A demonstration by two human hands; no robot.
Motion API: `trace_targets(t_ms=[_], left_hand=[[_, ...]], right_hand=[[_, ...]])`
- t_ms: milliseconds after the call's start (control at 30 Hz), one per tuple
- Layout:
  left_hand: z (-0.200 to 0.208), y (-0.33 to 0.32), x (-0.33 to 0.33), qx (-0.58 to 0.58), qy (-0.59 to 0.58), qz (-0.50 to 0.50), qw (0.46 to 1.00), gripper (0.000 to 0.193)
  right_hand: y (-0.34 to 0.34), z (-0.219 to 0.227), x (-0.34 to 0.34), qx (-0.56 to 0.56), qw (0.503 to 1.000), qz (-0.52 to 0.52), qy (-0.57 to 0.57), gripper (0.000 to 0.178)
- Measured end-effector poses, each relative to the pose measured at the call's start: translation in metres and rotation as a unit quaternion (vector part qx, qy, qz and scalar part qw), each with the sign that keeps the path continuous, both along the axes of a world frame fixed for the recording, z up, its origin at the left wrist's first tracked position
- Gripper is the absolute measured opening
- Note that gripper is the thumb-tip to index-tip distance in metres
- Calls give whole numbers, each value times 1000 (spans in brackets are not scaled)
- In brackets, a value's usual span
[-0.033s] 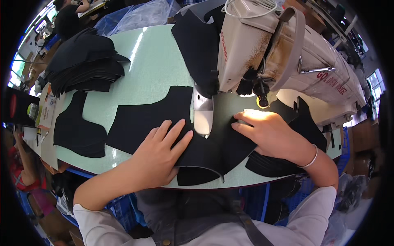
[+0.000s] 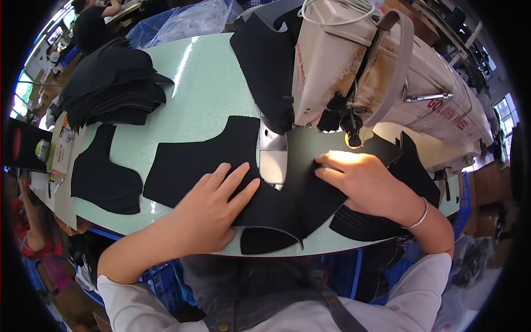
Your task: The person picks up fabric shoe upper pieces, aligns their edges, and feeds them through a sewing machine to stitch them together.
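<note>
your left hand (image 2: 213, 207) is spread, fingers apart and palm down, pressed on the black cloth (image 2: 191, 160) with nothing pinched. your right hand (image 2: 370, 182), at its 3 o'clock, is curled, thumb and forefinger close together on the cloth's lit part; you cannot tell from this view whether they are clamped on it or merely resting there.

the cloth lies on the table (image 2: 193, 72) between and beneath your hands, passing around the 9, 6 and 3 o'clock sides of the metal plate (image 2: 274, 166). whether it is one piece or two overlapping is unclear. its near edge curls at 6 o'clock from the plate.

the machine (image 2: 332, 55) stands at 12 o'clock from your right hand, its yellow ring (image 2: 354, 139) just beside your knuckles. a bracelet (image 2: 422, 213) circles that wrist. a black pile (image 2: 365, 224) lies at 6 o'clock from that hand, partly under your forearm.

from your left hand, a tall stack (image 2: 116, 83) sits at 11 o'clock, and a low black piece (image 2: 105, 177) at 10.
</note>
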State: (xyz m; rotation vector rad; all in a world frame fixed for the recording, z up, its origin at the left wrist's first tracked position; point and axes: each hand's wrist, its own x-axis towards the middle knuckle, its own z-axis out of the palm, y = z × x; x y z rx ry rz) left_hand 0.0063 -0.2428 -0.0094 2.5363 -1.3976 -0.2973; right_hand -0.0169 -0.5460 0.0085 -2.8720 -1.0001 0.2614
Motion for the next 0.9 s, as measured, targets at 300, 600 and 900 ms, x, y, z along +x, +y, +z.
trace_targets(t_ms=[300, 600, 900], left_hand=[[-10, 7, 14, -113, 41, 65, 991, 63], [-17, -28, 19, -156, 86, 28, 984, 48], [-28, -53, -7, -76, -124, -6, 989, 75]], right_hand=[[-18, -13, -19, 29, 990, 23, -135, 14], [-2, -18, 1, -26, 998, -11, -61, 52], [0, -30, -31, -15, 996, 15, -88, 62]])
